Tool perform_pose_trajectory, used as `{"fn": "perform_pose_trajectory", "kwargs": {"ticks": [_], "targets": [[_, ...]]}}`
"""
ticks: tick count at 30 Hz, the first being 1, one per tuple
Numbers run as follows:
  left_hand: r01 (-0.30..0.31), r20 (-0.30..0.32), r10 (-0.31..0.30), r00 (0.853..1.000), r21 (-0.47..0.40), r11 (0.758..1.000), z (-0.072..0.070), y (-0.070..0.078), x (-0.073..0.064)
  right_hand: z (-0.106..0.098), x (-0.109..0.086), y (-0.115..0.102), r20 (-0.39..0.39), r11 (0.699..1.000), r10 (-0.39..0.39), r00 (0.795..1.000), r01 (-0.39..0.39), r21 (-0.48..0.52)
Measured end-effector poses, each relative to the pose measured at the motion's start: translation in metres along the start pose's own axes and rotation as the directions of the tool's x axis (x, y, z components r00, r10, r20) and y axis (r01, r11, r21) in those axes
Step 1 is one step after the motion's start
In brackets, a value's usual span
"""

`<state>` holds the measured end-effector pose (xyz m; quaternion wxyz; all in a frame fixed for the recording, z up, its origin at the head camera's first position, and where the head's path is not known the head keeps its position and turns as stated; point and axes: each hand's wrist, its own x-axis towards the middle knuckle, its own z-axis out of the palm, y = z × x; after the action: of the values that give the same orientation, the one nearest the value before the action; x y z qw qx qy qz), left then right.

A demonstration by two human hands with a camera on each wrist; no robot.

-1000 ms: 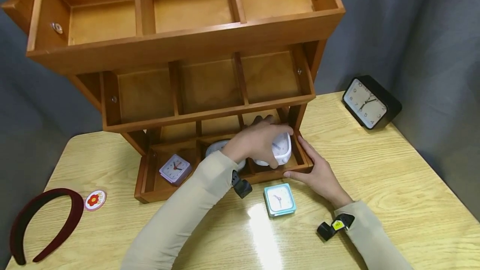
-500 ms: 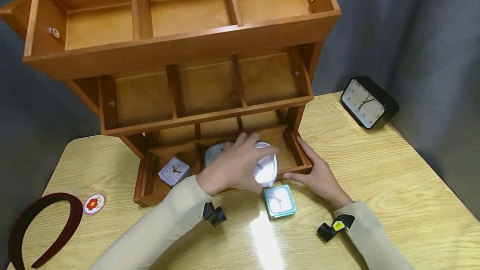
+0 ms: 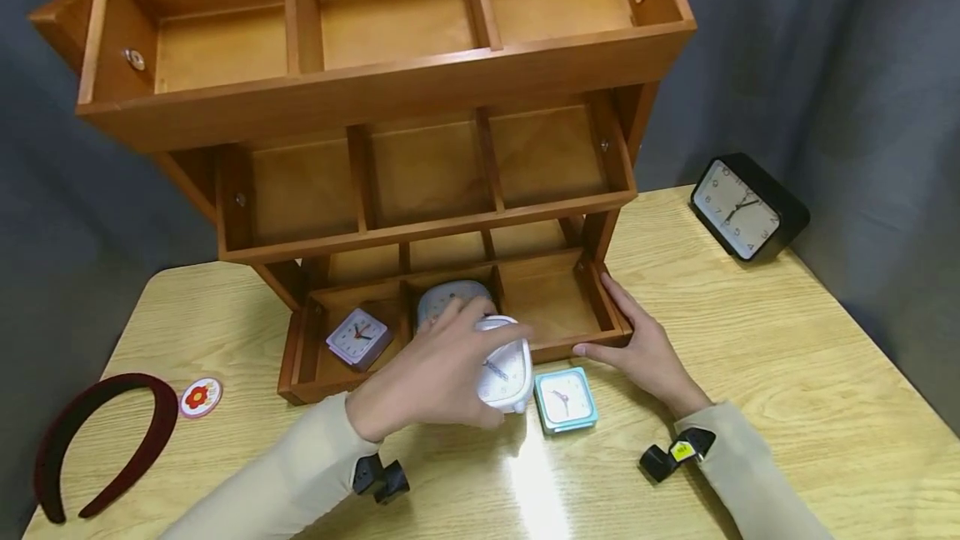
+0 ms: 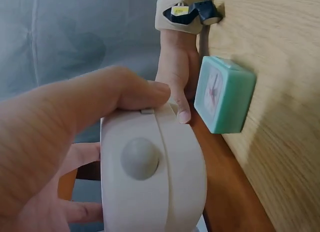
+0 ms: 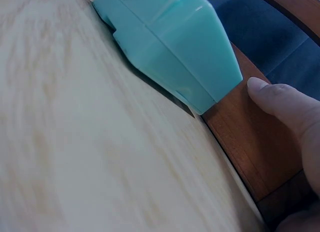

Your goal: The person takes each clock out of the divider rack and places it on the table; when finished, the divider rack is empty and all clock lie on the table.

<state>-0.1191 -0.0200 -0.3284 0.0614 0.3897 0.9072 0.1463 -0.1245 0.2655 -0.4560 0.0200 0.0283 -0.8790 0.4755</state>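
My left hand (image 3: 435, 365) grips a white alarm clock (image 3: 507, 375) with thumb and fingers around its body, in front of the bottom drawer. In the left wrist view, the thumb presses one side of the white clock (image 4: 145, 167), near its round grey knob. My right hand (image 3: 648, 352) holds the right front corner of the bottom drawer (image 3: 558, 348), thumb on its front. Between the hands a turquoise alarm clock (image 3: 566, 400) lies face up on the table. A purple clock (image 3: 360, 338) sits in the drawer's left compartment, and a grey rounded clock (image 3: 450, 297) in the middle one, partly hidden.
Above stand the middle drawer (image 3: 427, 227) and top drawer (image 3: 390, 82) of the wooden cabinet, pulled out in steps. A black clock (image 3: 738, 211) stands at the back right. On the left lie a dark red headband (image 3: 161, 419) and a round flower badge (image 3: 200, 397).
My left hand has lifted the white clock out of the drawer's right compartment and carried it left and toward me. The right hand has stayed on the drawer corner.
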Motion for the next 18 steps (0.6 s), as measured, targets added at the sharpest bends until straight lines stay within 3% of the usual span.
{"fn": "perform_pose_trajectory", "kwargs": {"ticks": [5, 10, 18], "targets": [[0.045, -0.007, -0.045, 0.999, 0.02, 0.999, 0.004, 0.001, -0.017, -0.002, -0.001, -0.001, 0.01, 1.0, 0.009, 1.0, -0.009, 0.021], [0.048, -0.009, -0.048, 0.999, 0.023, 0.999, 0.011, 0.005, -0.032, -0.002, -0.002, -0.001, 0.017, 0.999, 0.007, 1.0, -0.007, 0.034], [0.047, 0.013, -0.047, 0.999, -0.005, 0.999, 0.034, 0.007, -0.035, -0.001, -0.001, -0.002, 0.005, 0.999, 0.01, 1.0, -0.011, 0.036]]}}
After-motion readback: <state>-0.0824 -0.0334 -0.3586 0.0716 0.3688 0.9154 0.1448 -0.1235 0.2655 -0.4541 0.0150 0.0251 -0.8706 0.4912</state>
